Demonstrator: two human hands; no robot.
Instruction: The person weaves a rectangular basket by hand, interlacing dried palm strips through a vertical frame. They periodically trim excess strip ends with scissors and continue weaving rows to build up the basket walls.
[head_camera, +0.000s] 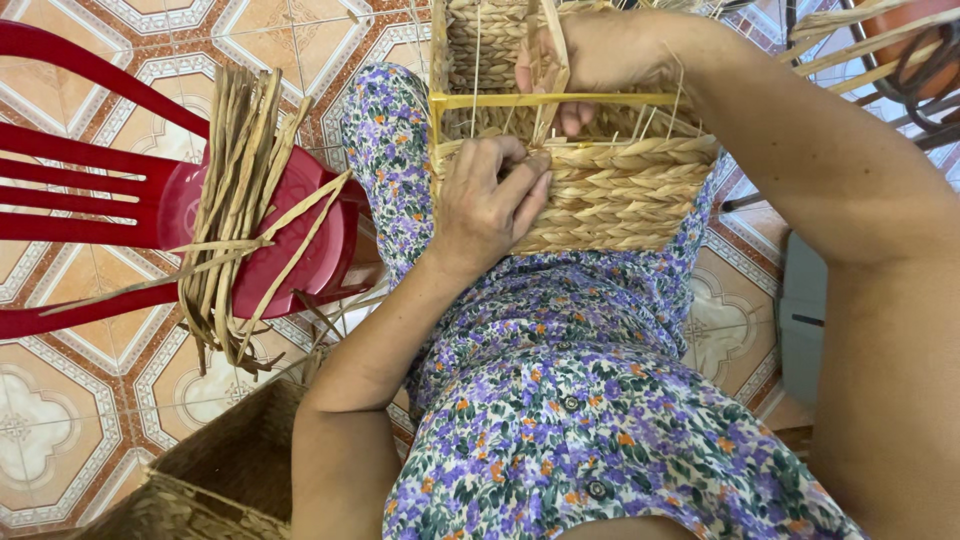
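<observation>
A half-woven straw basket (610, 195) rests on my lap, over a floral purple dress. Its braided side faces me and thin upright stakes stick out of its top edge on a yellow frame. My left hand (487, 195) presses against the basket's near left side, fingers curled on the braided rim. My right hand (580, 60) reaches over the top and pinches a flat straw strand (556, 55) inside the basket. Part of the right hand is hidden behind the strands.
A red plastic chair (150, 200) stands at the left with a bundle of dried straw strands (235, 200) draped over its seat. Another woven basket (215, 470) sits on the patterned tile floor at the lower left. A grey object (803, 315) lies at the right.
</observation>
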